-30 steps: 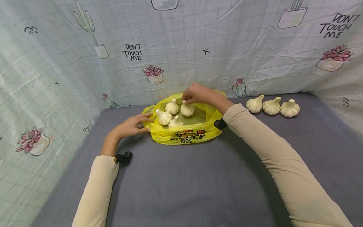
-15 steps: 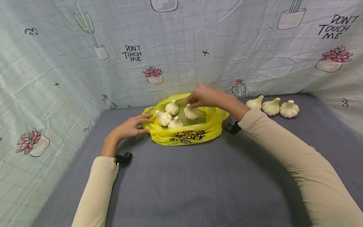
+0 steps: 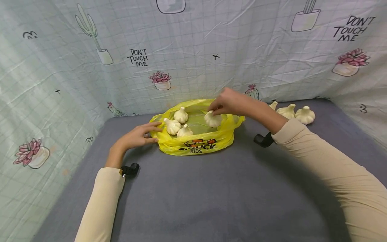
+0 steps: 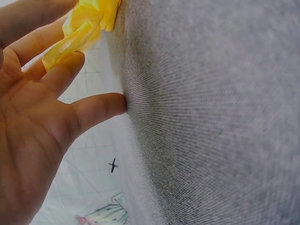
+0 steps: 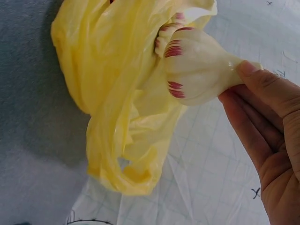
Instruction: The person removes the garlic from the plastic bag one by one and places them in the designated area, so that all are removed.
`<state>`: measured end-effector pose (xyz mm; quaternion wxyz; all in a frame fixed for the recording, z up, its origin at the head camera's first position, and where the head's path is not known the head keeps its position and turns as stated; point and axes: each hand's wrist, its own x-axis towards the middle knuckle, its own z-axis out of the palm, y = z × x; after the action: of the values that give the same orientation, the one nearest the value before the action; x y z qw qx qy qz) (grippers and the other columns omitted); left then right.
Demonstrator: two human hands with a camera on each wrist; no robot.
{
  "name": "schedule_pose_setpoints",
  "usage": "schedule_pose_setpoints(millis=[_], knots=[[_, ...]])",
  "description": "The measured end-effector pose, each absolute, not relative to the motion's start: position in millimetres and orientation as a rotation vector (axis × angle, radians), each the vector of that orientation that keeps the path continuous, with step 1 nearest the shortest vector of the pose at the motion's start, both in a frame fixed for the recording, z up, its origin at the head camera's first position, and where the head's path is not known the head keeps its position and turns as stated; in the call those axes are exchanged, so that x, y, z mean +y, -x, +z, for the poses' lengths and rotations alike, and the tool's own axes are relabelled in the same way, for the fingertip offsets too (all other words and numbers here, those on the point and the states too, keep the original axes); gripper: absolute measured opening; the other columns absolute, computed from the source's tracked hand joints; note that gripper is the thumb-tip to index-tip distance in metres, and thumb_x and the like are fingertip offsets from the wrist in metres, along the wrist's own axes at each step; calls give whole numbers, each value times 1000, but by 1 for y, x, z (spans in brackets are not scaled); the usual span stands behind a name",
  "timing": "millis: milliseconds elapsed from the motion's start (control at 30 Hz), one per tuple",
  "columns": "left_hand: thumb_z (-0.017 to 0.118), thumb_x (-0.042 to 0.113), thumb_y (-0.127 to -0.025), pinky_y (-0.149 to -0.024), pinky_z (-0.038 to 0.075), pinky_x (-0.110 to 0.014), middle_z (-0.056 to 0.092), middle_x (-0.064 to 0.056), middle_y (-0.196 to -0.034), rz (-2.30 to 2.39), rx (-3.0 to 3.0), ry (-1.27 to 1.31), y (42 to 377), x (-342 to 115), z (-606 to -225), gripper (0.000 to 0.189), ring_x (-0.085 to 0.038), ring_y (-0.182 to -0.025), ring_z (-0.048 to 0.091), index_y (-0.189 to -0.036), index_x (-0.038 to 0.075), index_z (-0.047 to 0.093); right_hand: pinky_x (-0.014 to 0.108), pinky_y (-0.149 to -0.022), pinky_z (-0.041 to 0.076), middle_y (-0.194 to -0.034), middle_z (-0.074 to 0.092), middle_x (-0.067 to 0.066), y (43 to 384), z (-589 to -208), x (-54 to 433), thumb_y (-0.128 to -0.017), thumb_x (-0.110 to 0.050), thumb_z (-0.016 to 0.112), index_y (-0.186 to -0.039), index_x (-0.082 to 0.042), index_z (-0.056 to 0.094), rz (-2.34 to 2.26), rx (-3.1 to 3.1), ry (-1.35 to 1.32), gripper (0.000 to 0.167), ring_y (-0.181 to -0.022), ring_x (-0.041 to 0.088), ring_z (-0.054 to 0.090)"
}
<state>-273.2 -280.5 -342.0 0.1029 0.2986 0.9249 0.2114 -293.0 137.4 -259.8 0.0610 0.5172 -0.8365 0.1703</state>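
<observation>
A yellow plastic bag [image 3: 198,148] with printed lettering lies wide open on the grey table. Inside its left half sit three garlic bulbs [image 3: 181,115], white and glossy. My right hand [image 3: 231,102] pinches another garlic bulb [image 5: 199,68] by its stem, thumb against fingers, over the right part of the bag opening. Purple-red streaks mark that bulb's base in the right wrist view. At the bag's left end, my left hand [image 3: 136,136] touches the plastic with extended fingers. In the left wrist view, yellow plastic lies against those fingers while the thumb reaches the table, apart from them.
To the right of the bag, three more garlic bulbs [image 3: 305,115] stand in a row near the back edge, partly behind my right forearm. A printed cloth [image 3: 193,67] hangs right behind the grey table [image 3: 193,191] and along its sides.
My right hand has moved to the right with the pinched garlic bulb, away from the bulbs in the bag's left half. My left hand stays at the bag's left end.
</observation>
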Motion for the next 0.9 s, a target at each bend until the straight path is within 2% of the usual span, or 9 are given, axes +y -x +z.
schedule_pose_setpoints(millis=[233,800,900], knots=[[65,26,-102,-108,41,-59,30,-15,-165,617,2731,-887,273,-280,-342,49,-43,-144,38,-145,5,56,32,-65,59,-95,79,4,288,-262,155,-90,-9,78,-105,-6,81,551,-2455,-1546,15,-74,14,73],[64,26,-102,-104,44,-58,31,-14,-164,644,2730,-909,275,-280,-342,48,-42,-135,48,-145,7,57,36,-64,58,-90,78,2,266,-249,193,-90,-9,78,-107,-6,79,493,-2425,-1385,17,-74,15,74],[65,27,-102,-105,44,-59,31,-15,-164,635,2725,-907,273,-281,-342,49,-43,-139,44,-145,6,57,35,-63,58,-92,78,1,263,-250,198,-90,-10,78,-107,-7,79,493,-2420,-1373,18,-72,12,72]])
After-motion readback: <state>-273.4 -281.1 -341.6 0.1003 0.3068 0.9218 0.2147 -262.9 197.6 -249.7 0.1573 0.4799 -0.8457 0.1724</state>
